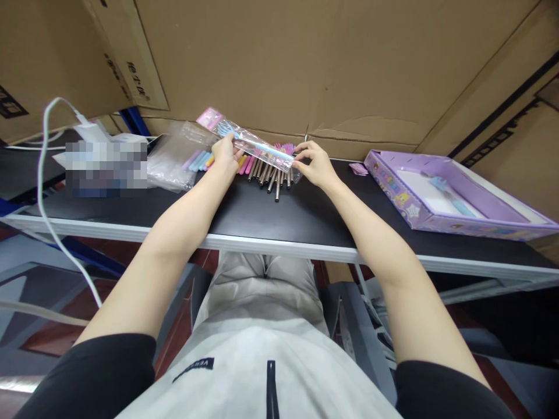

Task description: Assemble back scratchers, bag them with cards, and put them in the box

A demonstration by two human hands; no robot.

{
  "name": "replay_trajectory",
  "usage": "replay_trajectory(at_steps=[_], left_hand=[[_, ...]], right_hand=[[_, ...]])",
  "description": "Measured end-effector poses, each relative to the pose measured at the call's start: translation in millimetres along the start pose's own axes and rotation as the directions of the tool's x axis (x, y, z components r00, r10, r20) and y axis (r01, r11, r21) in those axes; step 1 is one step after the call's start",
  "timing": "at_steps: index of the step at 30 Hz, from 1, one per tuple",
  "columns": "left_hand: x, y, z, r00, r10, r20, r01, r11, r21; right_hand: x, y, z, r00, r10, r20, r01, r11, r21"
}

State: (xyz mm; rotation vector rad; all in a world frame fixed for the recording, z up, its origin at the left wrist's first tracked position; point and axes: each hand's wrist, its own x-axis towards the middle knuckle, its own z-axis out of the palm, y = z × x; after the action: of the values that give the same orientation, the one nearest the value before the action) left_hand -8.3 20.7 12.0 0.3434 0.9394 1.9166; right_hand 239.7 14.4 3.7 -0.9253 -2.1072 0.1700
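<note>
A light-blue back scratcher (273,152) with a small hand-shaped head lies inside a clear plastic sleeve that has a pink header (210,118). My left hand (226,153) is closed on the sleeve near the scratcher's head. At the handle end, my right hand (318,165) pinches the sleeve between thumb and fingers. The sleeve is held slanting above the table, header end farther away. Beneath it lies a pile of back scratchers (271,177) with metal rods and pink heads, partly hidden. Blue, yellow and pink handles (201,160) show around my left wrist.
Clear plastic sleeves (174,160) are heaped to the left, by a white charger with a cable (41,174). A purple open box (408,206) stands at right with a bagged blue back scratcher (452,195) inside. Near it lies a small pink packet (358,169). Cardboard (271,64) walls the back.
</note>
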Motion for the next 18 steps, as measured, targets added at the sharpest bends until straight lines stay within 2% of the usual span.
replay_trajectory(at_steps=[7,12,18], left_hand=[[5.3,-4.4,-2.3,0.998,-0.009,0.057,0.009,1.000,-0.002],[2.9,-5.1,-2.3,0.998,-0.003,0.062,0.000,0.999,0.040],[-4.3,-7.5,1.5,0.995,-0.087,0.048,0.085,0.995,0.044]], right_hand=[[-1.4,5.5,-0.8,1.000,-0.016,-0.021,0.016,1.000,0.001],[-3.3,4.9,2.8,0.999,-0.023,0.032,0.023,1.000,-0.009],[0.8,5.6,2.9,0.997,0.040,0.064,-0.035,0.997,-0.074]])
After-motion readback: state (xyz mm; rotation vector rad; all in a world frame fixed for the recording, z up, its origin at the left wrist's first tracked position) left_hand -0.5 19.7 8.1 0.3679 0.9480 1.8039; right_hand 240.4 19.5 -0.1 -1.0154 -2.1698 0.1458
